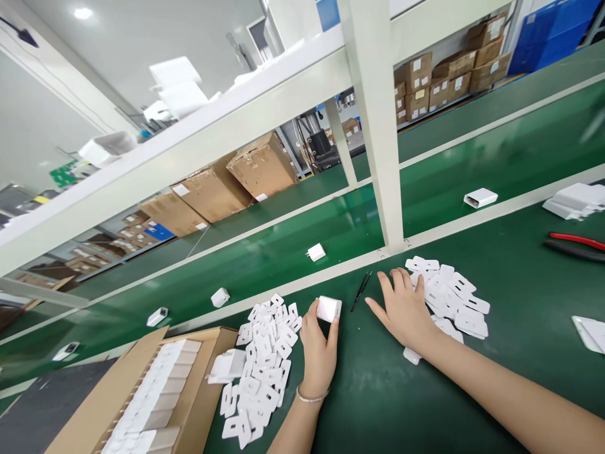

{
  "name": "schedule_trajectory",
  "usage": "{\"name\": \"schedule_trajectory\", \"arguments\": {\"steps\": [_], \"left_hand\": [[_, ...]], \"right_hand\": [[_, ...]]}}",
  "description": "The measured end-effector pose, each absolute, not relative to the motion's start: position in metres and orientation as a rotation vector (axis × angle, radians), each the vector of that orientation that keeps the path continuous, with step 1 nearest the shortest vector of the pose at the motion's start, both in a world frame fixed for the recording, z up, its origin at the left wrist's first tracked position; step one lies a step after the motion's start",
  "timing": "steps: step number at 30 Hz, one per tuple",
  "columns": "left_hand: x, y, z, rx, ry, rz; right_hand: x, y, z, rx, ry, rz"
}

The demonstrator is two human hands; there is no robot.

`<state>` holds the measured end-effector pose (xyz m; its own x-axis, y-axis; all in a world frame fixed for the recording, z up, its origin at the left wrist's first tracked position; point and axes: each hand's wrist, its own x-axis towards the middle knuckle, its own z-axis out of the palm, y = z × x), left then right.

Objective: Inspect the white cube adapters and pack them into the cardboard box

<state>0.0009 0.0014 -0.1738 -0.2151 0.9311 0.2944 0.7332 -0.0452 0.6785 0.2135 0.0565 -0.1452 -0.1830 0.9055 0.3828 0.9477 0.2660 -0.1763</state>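
My left hand [319,343] grips a white charger housing [329,308] between thumb and fingers, just above the green tabletop. My right hand [405,310] is open, its fingers spread, at the left edge of a pile of small white slotted plates [456,293]. Whether its fingertips touch a plate I cannot tell. Between the two hands lie black tweezers [361,291]. A larger heap of white slotted plates [265,359] spreads to the left of my left hand, with white housings [227,366] beside it.
At lower left stands an open cardboard box [208,384] holding rows of white housings. Beyond the pale rail, a green conveyor belt [265,265] carries several white housings. A metal post [378,139] rises ahead. Red-and-black pliers [576,246] and more white parts [576,200] lie at right.
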Motion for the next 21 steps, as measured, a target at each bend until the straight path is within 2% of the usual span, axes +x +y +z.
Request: {"name": "schedule_trajectory", "arguments": {"steps": [5,13,17,21], "left_hand": [[0.001,0.005,-0.176,1.897,1.957,1.042],[-0.015,0.02,-0.182,1.876,1.976,1.192],[-0.013,0.08,-0.156,2.143,2.006,1.14],[0.012,0.168,-0.135,2.291,2.036,0.828]], "right_hand": [[0.211,0.05,-0.148,-1.681,-2.187,-0.136],[0.195,0.033,-0.154,-1.369,-2.291,0.049],[0.189,0.027,-0.152,-1.278,-2.32,0.034],[0.188,0.024,-0.145,-1.353,-2.363,-0.023]]}}
